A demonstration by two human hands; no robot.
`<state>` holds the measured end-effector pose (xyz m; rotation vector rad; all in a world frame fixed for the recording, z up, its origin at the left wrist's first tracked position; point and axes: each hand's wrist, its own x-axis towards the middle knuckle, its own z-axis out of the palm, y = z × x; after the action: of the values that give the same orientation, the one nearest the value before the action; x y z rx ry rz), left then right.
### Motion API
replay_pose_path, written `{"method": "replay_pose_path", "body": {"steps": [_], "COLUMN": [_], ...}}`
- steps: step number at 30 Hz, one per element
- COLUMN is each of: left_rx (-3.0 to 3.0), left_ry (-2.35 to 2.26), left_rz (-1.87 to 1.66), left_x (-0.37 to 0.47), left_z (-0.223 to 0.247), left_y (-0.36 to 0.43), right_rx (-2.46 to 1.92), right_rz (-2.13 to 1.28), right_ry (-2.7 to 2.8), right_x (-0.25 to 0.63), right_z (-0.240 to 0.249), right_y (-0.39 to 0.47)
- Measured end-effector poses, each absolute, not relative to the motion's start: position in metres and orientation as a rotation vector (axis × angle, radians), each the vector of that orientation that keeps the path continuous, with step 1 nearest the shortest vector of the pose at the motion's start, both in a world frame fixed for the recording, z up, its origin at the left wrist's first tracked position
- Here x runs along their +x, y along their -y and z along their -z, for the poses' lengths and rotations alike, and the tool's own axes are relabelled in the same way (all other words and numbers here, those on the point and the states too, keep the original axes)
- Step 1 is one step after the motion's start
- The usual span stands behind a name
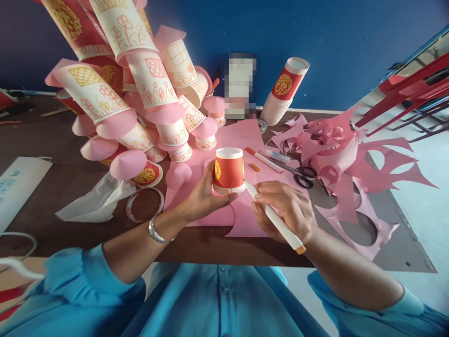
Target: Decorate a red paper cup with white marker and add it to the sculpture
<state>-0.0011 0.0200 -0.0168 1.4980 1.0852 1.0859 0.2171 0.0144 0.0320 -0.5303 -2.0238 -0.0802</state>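
Observation:
My left hand is closed around a red paper cup with gold emblems, held upside down with its rim low and its white base on top. Between the fingers of my right hand is a white marker pen with an orange end. Its tip is at the cup's right side near the rim; whether it touches I cannot tell. Under both hands lie sheets of pink paper. A pink paper cone rests just left of the cup.
A tower of drawn-on paper cups with pink cones rises at left. Scissors, an orange marker and a glue tube lie at right, near pink paper scraps. Stacked cups stand behind. A cut cup ring lies left.

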Motion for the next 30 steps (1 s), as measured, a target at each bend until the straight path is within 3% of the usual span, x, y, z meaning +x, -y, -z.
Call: {"method": "replay_pose_path", "body": {"steps": [30], "left_rx": [1.458], "left_ry": [-1.077], "left_rz": [-1.118], "left_x": [0.004], "left_z": [0.009], "left_y": [-0.019], "right_rx": [-0.466], "right_rz": [0.035], "right_ry": [2.101], "right_x": [0.214], "right_z": [-0.019], "right_y": [-0.010]}}
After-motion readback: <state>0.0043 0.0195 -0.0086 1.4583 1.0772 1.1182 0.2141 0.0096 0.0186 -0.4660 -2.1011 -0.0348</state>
